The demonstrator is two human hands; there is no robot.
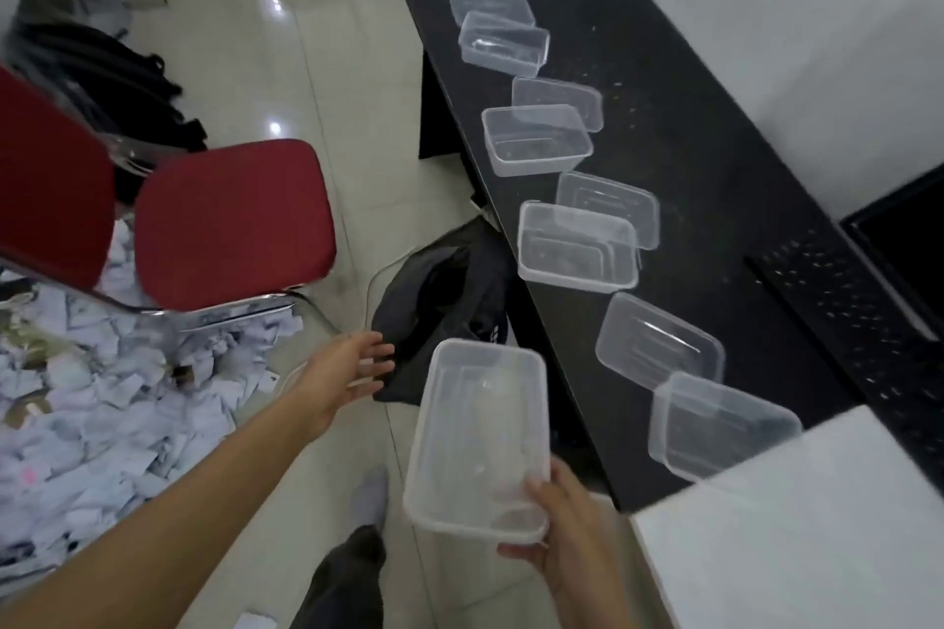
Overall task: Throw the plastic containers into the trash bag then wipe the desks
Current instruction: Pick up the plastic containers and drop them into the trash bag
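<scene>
Head view, looking down over both arms. Right hand (567, 541) pinching the near short end of a clear rectangular plastic container (480, 439), thumb over the rim and fingers beneath, holding it clear of the floor just beside the front edge of the black desk (689, 158). Left hand (352, 373) with fingers straight and spread, gripping nothing, stretched toward the edge of the black trash bag (444, 291) slumped on the floor against the desk; cannot tell whether touching it. Judged as the first step, binning, with one container in hand and a row of other clear containers (577, 245) left along the desk; wiping not yet begun, no cloth in sight. Calls next, by the look of it, for catching the bag's limp mouth with the left hand and pulling it open, then bringing the container over the opening and letting go. Red chair (230, 220) and heap of torn paper (102, 398) close by on the left. No brand, label or readable writing anywhere; containers plain and unprinted
</scene>
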